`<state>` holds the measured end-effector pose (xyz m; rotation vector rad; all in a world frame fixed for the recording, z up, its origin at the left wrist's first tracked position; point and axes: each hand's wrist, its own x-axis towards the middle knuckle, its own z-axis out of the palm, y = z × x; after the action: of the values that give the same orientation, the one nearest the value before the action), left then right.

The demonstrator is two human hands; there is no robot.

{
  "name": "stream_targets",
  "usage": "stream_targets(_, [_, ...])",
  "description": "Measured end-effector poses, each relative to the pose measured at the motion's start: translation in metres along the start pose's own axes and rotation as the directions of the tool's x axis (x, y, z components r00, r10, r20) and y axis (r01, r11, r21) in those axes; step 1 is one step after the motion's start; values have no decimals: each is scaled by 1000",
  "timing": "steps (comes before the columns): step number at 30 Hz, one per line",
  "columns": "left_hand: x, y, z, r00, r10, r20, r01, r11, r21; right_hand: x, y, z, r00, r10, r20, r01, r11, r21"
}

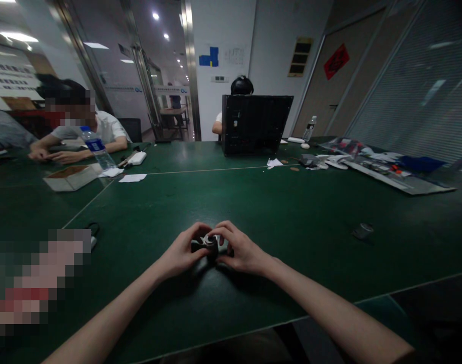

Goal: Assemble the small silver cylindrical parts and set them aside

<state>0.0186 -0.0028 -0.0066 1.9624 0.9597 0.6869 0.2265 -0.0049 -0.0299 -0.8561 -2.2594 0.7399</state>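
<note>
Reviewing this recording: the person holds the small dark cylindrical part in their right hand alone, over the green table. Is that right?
No, the head view shows two hands on it: the left hand and the right hand together hold the small dark cylindrical part over the green table.

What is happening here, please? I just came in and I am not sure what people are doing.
A person sits at a long dark green table and holds a small dark cylindrical part with a silvery rim between the left hand and right hand. Farther along the table, another person in a white T-shirt leans on it, hands together near a clear plastic water bottle.
</note>
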Motion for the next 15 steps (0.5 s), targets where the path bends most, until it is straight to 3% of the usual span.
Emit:
stream_targets(6, [-2,0,0,998,-12,56,15,998,-65,0,0,-2,999,-42,6,43,999,-22])
stream_targets(15, [-3,3,-1,997,-6,78,6,1000,6,1,-3,-6,997,-75,13,75,997,-15])
